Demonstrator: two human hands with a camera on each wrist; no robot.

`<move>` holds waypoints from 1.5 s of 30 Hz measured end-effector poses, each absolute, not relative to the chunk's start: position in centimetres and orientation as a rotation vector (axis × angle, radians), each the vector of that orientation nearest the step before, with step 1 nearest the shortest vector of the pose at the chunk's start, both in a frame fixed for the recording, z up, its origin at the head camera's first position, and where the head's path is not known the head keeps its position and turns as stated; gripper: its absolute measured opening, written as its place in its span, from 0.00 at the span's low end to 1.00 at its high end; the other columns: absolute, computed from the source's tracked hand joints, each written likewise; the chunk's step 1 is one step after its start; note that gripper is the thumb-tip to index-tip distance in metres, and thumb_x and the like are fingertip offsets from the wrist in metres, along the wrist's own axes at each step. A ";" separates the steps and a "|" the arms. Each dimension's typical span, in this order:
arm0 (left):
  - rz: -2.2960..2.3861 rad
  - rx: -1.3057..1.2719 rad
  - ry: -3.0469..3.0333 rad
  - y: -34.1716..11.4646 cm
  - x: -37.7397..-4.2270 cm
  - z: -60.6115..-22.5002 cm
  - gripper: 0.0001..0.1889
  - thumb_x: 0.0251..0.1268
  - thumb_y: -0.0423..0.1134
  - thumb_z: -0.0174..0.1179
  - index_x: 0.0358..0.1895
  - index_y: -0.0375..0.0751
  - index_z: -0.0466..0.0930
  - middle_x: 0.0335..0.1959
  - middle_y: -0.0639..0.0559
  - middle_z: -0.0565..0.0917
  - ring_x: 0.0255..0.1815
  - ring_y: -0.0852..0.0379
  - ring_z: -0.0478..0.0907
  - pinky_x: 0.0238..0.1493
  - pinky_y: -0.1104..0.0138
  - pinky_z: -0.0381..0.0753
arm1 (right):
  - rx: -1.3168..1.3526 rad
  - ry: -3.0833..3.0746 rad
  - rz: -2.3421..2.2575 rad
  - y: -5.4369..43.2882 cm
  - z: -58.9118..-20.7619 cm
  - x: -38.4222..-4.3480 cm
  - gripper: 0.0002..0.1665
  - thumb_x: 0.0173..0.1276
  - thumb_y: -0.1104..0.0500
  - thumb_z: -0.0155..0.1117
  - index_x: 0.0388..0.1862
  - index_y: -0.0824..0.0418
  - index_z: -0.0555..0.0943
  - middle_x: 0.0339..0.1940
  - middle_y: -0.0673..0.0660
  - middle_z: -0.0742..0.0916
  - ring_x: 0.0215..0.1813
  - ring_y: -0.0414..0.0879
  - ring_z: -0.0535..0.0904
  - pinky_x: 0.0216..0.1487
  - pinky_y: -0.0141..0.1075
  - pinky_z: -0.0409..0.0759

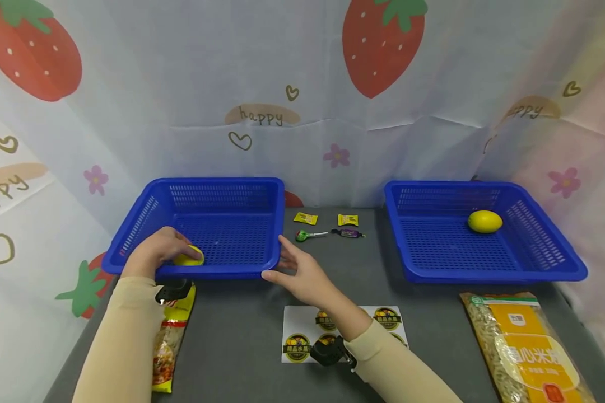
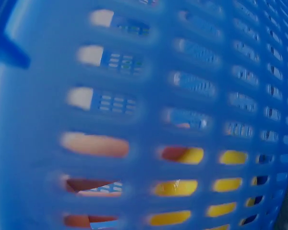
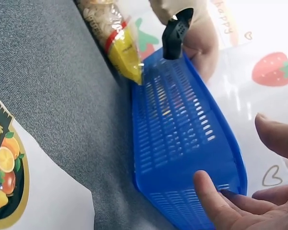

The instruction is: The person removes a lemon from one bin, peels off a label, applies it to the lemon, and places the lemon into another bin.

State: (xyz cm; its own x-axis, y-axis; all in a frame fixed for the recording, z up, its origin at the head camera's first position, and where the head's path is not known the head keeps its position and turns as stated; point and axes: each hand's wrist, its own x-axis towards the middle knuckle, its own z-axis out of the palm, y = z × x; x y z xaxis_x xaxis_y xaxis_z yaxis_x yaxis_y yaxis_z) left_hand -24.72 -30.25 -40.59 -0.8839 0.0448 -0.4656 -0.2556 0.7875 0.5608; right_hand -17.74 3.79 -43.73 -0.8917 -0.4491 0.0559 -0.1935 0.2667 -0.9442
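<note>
My left hand reaches over the front rim of the left blue basket and grips a yellow lemon near its front left corner. Through the basket's slots in the left wrist view, yellow patches of the lemon show beside bits of skin. At the front right corner of that same basket, my right hand touches the side with its fingers spread and the thumb apart. The right wrist view shows these fingers against the basket's outer wall.
A second blue basket on the right contains another lemon. Between the baskets lie a lollipop, yellow-wrapped candies and a purple candy. A sticker sheet, a yellow food packet and a pasta bag lie in front.
</note>
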 end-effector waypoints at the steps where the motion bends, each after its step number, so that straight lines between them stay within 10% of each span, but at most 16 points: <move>1: 0.904 -0.171 2.512 -30.3 -24.7 -40.5 0.32 0.62 0.51 0.70 0.60 0.28 0.78 0.52 0.36 0.81 0.50 0.42 0.77 0.55 0.49 0.80 | -0.599 2.316 -1.678 3.8 -43.7 -17.7 0.52 0.71 0.47 0.68 0.83 0.60 0.51 0.71 0.64 0.77 0.66 0.54 0.79 0.68 0.53 0.75; 25: 1.311 -0.145 2.505 -29.9 -24.2 -39.7 0.46 0.65 0.65 0.62 0.72 0.28 0.64 0.64 0.34 0.71 0.55 0.44 0.76 0.57 0.55 0.83 | -0.489 2.367 -1.625 4.3 -42.8 -17.6 0.45 0.72 0.49 0.67 0.81 0.60 0.58 0.70 0.60 0.79 0.65 0.52 0.81 0.65 0.51 0.78; 45: 1.505 0.163 2.536 -20.7 -20.7 -35.5 0.33 0.70 0.57 0.62 0.70 0.40 0.71 0.63 0.36 0.73 0.54 0.43 0.78 0.52 0.59 0.86 | -0.506 2.428 -1.812 6.6 -40.0 -16.7 0.38 0.70 0.57 0.70 0.76 0.52 0.68 0.71 0.56 0.78 0.66 0.50 0.80 0.62 0.49 0.81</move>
State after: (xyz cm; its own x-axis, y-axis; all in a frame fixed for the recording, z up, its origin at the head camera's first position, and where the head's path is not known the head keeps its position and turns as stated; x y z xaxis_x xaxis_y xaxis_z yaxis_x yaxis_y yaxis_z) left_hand -20.65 -20.72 -35.47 -0.9763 0.1894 -0.1047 -0.0011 0.4793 0.8776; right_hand -16.73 6.62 -39.95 -0.9434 -0.3010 0.1391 -0.2190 0.2506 -0.9430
